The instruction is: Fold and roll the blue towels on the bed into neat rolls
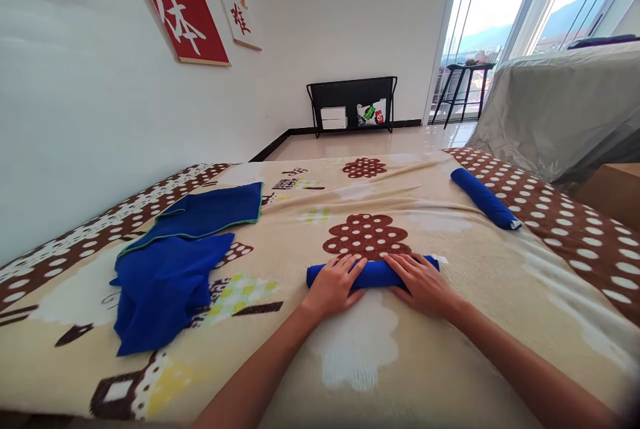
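Observation:
A rolled blue towel [375, 273] lies crosswise on the patterned blanket [360, 349] right in front of me. My left hand [334, 284] rests on its left half, fingers stretched flat over the roll. My right hand [423, 282] lies on the right half the same way, fingers flat and slightly spread. A second rolled blue towel [484, 199] lies at the right, farther back. To the left sits a loose heap of unrolled blue towels [175, 262], one with a green edge.
The blanket covers a wide bed that runs along a white wall on the left. A grey-covered piece of furniture [560, 109] stands at the right. A black rack [353, 104] with boxes is against the far wall, by tall windows.

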{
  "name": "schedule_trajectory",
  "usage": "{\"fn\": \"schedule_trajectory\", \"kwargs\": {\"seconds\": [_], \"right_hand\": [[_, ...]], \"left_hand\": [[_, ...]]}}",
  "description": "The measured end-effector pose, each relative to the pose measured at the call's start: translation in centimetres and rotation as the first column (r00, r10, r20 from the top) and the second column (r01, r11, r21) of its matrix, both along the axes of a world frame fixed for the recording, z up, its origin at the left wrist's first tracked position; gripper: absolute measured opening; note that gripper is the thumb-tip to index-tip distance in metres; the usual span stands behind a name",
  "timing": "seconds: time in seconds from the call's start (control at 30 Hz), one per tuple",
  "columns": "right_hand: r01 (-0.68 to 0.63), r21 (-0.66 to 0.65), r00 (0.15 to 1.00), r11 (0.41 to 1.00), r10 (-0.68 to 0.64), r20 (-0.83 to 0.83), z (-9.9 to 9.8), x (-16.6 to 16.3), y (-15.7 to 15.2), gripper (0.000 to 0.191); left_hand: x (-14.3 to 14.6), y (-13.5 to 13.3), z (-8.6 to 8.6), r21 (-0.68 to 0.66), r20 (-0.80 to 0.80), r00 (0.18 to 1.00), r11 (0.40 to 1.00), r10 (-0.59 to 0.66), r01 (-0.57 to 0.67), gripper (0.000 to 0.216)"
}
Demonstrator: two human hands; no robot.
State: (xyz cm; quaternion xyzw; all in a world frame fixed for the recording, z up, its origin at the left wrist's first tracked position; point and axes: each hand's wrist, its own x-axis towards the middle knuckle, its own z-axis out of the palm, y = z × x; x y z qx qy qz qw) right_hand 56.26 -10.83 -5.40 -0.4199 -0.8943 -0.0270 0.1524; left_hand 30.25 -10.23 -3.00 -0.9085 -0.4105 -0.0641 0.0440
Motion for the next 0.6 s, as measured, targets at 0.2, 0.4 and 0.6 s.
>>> {"fn": "schedule_trajectory", "kwargs": {"seconds": [0.2,0.4,0.6], "right_hand": [[-0.043,-0.032,0.999,0.999,0.042,-0.035,-1.4,4.3,2.3,0.062],[-0.148,0.002,0.989,0.989,0.148,-0.008,-2.0,5.0,4.1,0.069],[-0.202,0.061,0.979,0.977,0.202,0.014,-4.0,7.1,4.0,0.06]], "left_hand": [[-3.9,1.4,-1.2,0.036,-0.033,0.999,0.999,-0.021,0.022,0.06],[-3.9,2.2,-1.2,0.19,-0.071,0.994,0.977,-0.087,0.099,0.052],[-6.3,3.2,-1.1,0.228,-0.081,0.986,0.961,-0.143,0.158,0.036]]}}
